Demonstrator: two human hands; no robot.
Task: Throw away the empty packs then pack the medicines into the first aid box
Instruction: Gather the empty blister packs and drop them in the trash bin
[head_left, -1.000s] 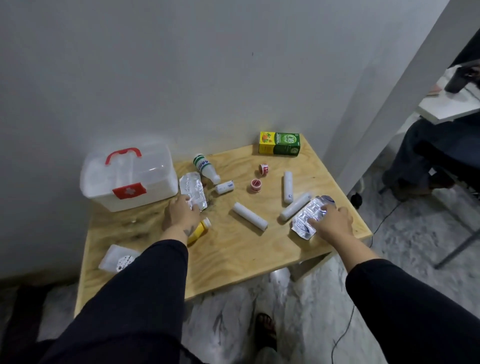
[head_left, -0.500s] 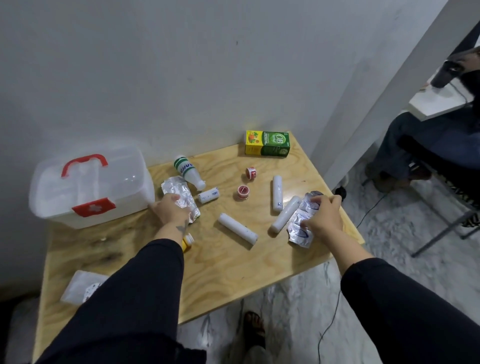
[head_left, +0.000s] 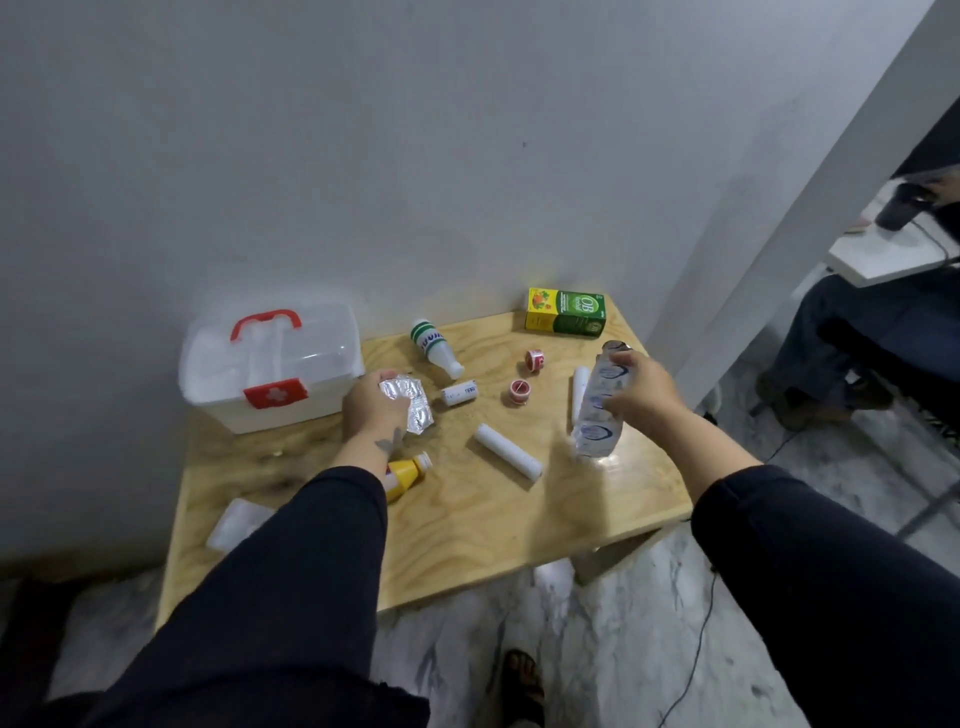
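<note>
Lifting clear of the wooden table (head_left: 467, 525), the right hand (head_left: 644, 392) now holds a silver blister pack (head_left: 597, 410) up on edge in the air; a second ago that pack lay flat under the palm near the table's right rim. The fingers are curled round its upper half, and its lower end hangs free above the wood. The left hand (head_left: 374, 405) has closed over a second foil pack (head_left: 410, 397) just right of the first aid box (head_left: 270, 364), where earlier it only rested beside the foil. That pack looks crumpled and partly raised, though blur makes it hard to say whether it has fully left the surface.

With both empty packs now in hand, the throwing-away step seems to be under way, and no bin shows in view. The box is closed, with its red handle (head_left: 265, 319) on top. The medicines lie loose on the table: a white bottle (head_left: 436, 345), a yellow bottle (head_left: 405, 473), white tubes (head_left: 509, 452), small red rolls (head_left: 519, 389) and a green carton (head_left: 566, 312) at the back.
</note>
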